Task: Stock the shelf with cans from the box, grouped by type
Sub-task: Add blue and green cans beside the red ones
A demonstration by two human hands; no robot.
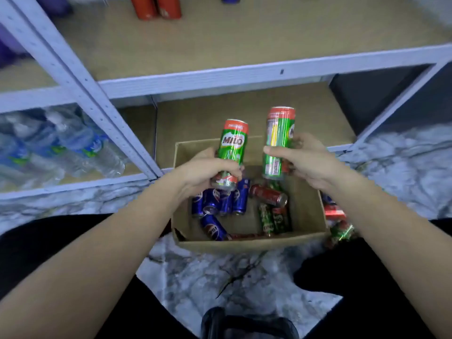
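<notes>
- L hand (208,168): fingers curled round the lower half of a green Milo can (231,149), thumb on the near side. I read the logo facing me; can leans slightly right, red band at top, held over the box's left-rear part.
- R hand (302,159): thumb across the front, fingers wrapped behind a second Milo can (277,140). Held near upright above the box's rear-right area, a bit higher than the L one. The two cans are apart, not touching.
- Box (247,244): open cardboard, on the floor just in front of the shelf unit, directly under both hands.
- Inside box, left side: cluster of blue Pepsi cans (220,203), lying or tipped, one more nearer the front wall.
- Inside box, right side: a red can (267,195) on its side, w/ two green Milo cans (275,220) lying just in front of it.
- Outside box, against its right wall: a few more cans (336,222), red and green, partly hidden by my R forearm; can't tell the count.
- Shelf (244,77): pale metal frame w/ brown boards, behind the box. Upper board carries two red cans (156,7) at the far back, plus a dark blue one further right, cut off by the frame edge.
- Left of box, in the lower bay: wrapped pack of water bottles (61,145), blurred.
</notes>
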